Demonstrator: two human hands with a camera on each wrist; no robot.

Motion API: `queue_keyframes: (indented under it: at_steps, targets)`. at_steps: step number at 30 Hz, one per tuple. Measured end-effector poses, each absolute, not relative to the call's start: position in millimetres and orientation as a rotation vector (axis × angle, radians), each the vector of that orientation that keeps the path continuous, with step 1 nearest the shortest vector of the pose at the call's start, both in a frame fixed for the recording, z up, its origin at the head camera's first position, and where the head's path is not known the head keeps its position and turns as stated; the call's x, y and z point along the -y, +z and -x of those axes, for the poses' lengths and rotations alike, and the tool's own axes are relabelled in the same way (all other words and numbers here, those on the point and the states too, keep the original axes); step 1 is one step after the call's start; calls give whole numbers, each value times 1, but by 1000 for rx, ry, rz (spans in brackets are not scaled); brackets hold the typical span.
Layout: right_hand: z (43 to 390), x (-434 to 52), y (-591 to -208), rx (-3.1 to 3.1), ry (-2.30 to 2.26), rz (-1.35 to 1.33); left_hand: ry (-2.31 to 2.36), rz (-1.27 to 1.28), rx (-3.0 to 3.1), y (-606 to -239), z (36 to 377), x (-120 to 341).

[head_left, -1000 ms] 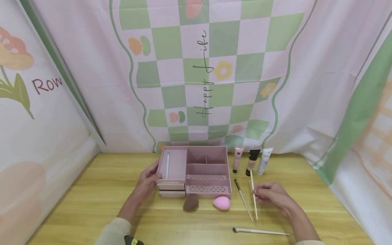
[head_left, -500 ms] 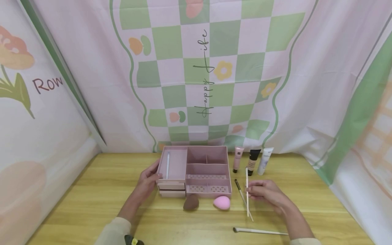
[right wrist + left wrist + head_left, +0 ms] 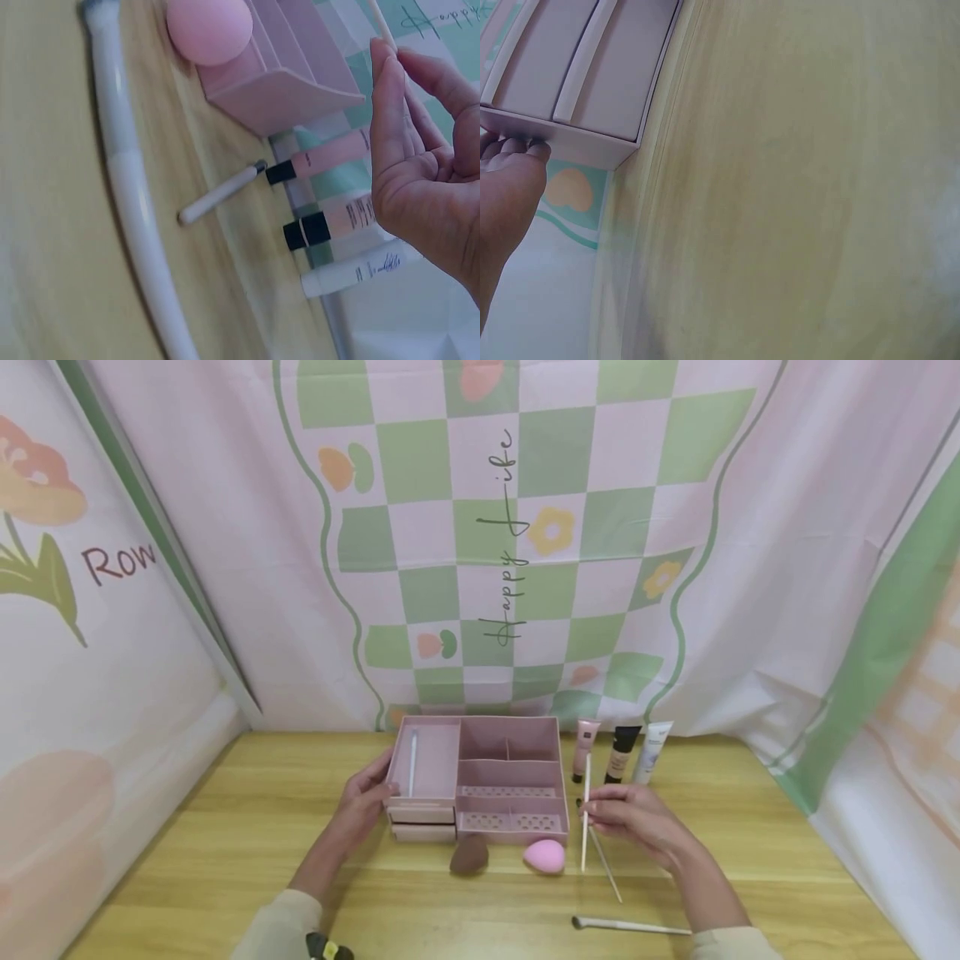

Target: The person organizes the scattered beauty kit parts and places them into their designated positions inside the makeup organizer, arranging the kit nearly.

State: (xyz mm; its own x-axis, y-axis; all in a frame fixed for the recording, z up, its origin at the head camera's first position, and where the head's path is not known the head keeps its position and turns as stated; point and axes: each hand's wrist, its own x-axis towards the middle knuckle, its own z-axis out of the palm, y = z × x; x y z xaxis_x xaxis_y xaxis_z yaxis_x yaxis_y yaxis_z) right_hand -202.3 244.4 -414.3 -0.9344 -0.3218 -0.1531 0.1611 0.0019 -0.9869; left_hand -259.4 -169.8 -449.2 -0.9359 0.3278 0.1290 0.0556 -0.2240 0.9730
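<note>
My left hand (image 3: pixel 360 806) holds the left side of a pink makeup organizer (image 3: pixel 438 768), the thumb over its top edge. In the left wrist view its fingertips curl against the side wall beside two drawer fronts. My right hand (image 3: pixel 633 818) pinches a thin white stick (image 3: pixel 585 839), like a brush handle, between thumb and fingertips. The stick stands nearly upright, just right of the organizer. Behind it, a dark-tipped makeup brush (image 3: pixel 607 867) lies on the table. A similar white stick (image 3: pixel 412 764) lies in the organizer's left top tray.
A brown makeup sponge (image 3: pixel 469 856) and a pink one (image 3: pixel 545 857) sit before the organizer. Pink (image 3: pixel 588 739), black-and-beige (image 3: pixel 621 756) and white tubes (image 3: pixel 652 752) stand at the back right. A larger brush (image 3: pixel 630 927) lies near the front. A printed cloth hangs behind.
My right hand has carried the white stick left and slightly away from me, from beside the black-and-beige tube to near the organizer's right side. The left hand keeps its place.
</note>
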Motion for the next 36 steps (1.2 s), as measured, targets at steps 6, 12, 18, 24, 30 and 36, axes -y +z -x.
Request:
queue_keyframes:
  at_steps: [6, 12, 18, 24, 30, 36]
  targets:
    - [207, -233, -409, -1974, -1982, 171, 2276, -462, -1837, -449, 260, 170]
    - [213, -224, -409, -2005, -1951, 185, 2285, -446, -1836, -449, 260, 169]
    - [216, -216, -407, -1983, -1964, 194, 2295, -437, -1825, -449, 260, 169]
    - [221, -208, -404, -2005, -1975, 177, 2283, -455, -1837, -448, 260, 169]
    - [226, -201, -400, -2057, -1973, 128, 2312, -439, -1819, -449, 260, 168]
    - [230, -193, -397, -2088, -1972, 104, 2321, -433, -1814, -450, 260, 168]
